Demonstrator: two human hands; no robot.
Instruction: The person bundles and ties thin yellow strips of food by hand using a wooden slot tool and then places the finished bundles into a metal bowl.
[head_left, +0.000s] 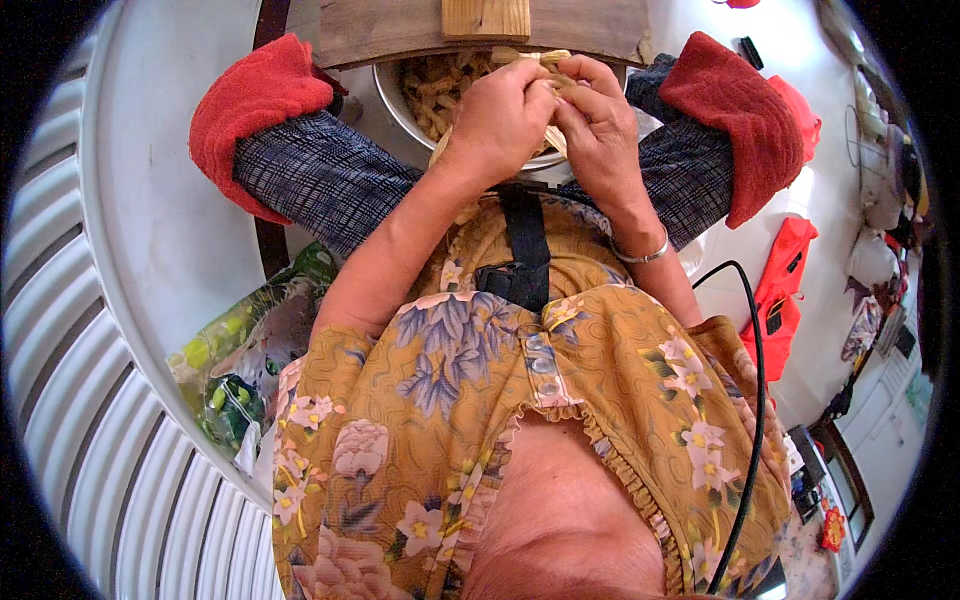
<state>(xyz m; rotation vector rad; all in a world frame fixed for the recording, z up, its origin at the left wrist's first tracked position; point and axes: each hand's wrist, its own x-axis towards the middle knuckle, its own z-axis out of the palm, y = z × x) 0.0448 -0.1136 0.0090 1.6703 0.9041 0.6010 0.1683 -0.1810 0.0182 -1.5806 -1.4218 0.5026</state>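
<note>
Both hands meet over a round metal basin (388, 96) that holds many tan, knotted strips. My left hand (499, 120) is closed with its thumb and forefinger on a pale yellow strip (555, 140), whose ends show below the fingers. My right hand (602, 124) pinches the same strip from the other side, fingertips nearly touching those of the left. Just beyond the fingers lies a pale bundle (531, 55) of similar material, at the edge of a wooden board. The fingers hide the middle of the held strip. A bracelet circles the right wrist.
The wooden board (382, 30) with a lighter wood block (486, 18) lies beyond the basin. Red cloths (251, 124) cover both knees. A green patterned plastic bag (240, 352) is at the left, beside a white slatted surface (60, 292). A black cable (759, 375) hangs at the right; a red item (780, 300) lies on the floor.
</note>
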